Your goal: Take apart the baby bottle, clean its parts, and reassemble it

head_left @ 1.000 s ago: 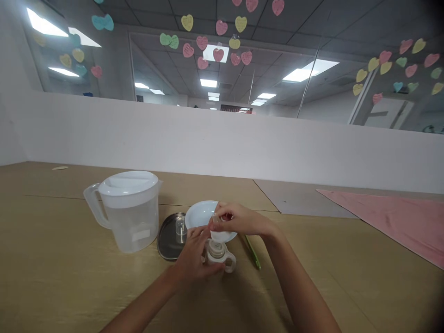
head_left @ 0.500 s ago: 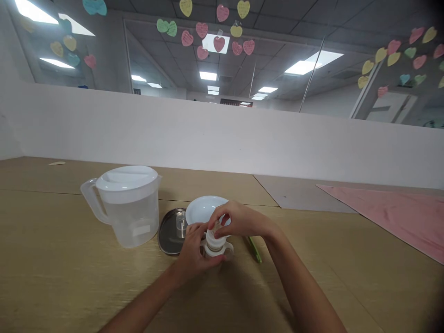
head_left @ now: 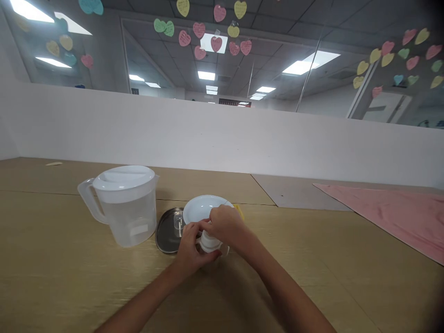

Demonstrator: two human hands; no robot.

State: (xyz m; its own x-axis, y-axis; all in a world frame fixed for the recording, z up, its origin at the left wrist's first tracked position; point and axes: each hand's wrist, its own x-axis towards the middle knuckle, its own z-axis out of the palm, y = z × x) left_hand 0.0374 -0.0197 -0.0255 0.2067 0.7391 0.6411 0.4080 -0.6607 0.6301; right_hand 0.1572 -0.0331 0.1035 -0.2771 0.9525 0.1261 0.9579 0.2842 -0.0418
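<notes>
Gripping a small white two-handled cup [head_left: 209, 242] between the left hand [head_left: 194, 246] and right hand [head_left: 227, 225], fingers of both clamped around it, just in front of a white plate [head_left: 198, 207] on a wooden table [head_left: 52, 240]; a round steel lid [head_left: 165, 238] lying beside the plate, a lidded plastic pitcher of water [head_left: 125, 208] further left, a pink cloth [head_left: 385, 208] far right

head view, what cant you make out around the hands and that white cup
- White two-handled cup: top and most of one side hidden by the right hand and left hand, head view; whether a lid is on cannot be told.
- Yellow item: mostly hidden behind the right hand, head view; its kind is unclear.
- White plate: near part hidden by both hands, head view.
- Paper hearts: any writing too small and blurred, head view.
</notes>
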